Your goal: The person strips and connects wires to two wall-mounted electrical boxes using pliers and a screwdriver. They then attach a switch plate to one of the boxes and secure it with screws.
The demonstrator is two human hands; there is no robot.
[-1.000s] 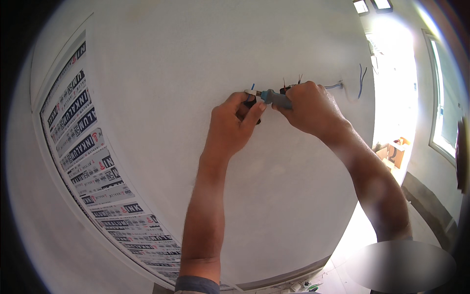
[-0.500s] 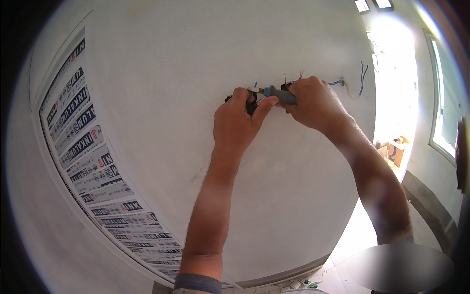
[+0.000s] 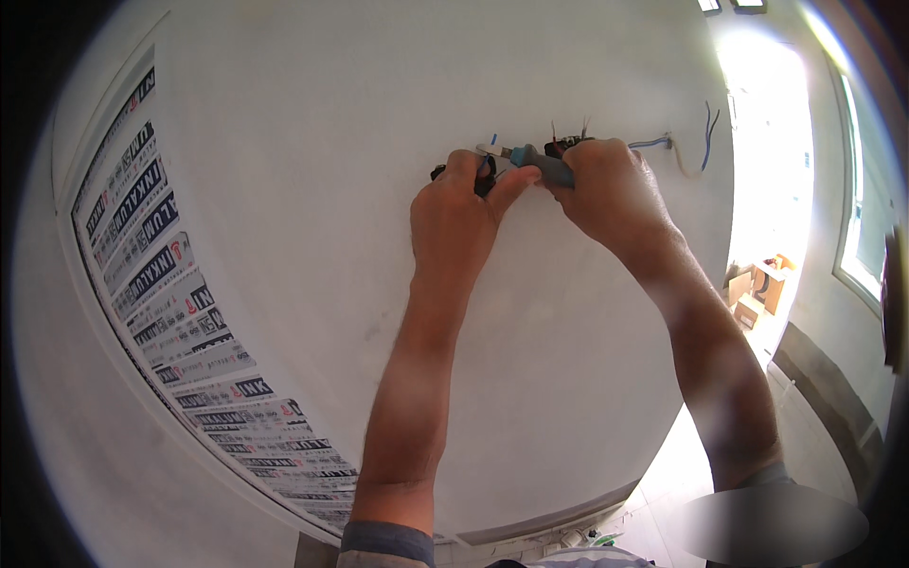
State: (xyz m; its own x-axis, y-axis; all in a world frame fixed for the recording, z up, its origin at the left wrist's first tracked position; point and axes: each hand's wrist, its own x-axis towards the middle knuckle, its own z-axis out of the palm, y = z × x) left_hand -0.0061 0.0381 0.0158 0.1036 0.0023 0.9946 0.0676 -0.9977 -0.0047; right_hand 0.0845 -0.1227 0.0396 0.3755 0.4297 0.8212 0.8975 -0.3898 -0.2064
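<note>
My right hand (image 3: 611, 185) is closed around a pair of pliers (image 3: 540, 165) with grey and teal handles. The metal jaws point left and meet a short blue wire (image 3: 486, 163), whose tip sticks up above them. My left hand (image 3: 454, 213) has its fingers curled at the lower part of that wire, over a black wall box (image 3: 486, 180) set in the wall; its thumb reaches right to the pliers' handle. The fingers hide much of this box. Behind my right hand is a second black box (image 3: 563, 147) with thin bare wire ends rising from it.
The boxes sit in a pale plastered wall (image 3: 379, 114). Farther right, a blue and white cable (image 3: 696, 170) sticks out near the wall's edge. A frame wrapped in printed film (image 3: 180, 284) runs down the left. Cardboard boxes (image 3: 757, 289) stand beyond a bright opening at right.
The view has shifted slightly. My hands and the pliers keep nearly the same place at the black box; more of the second box shows above my right hand.
</note>
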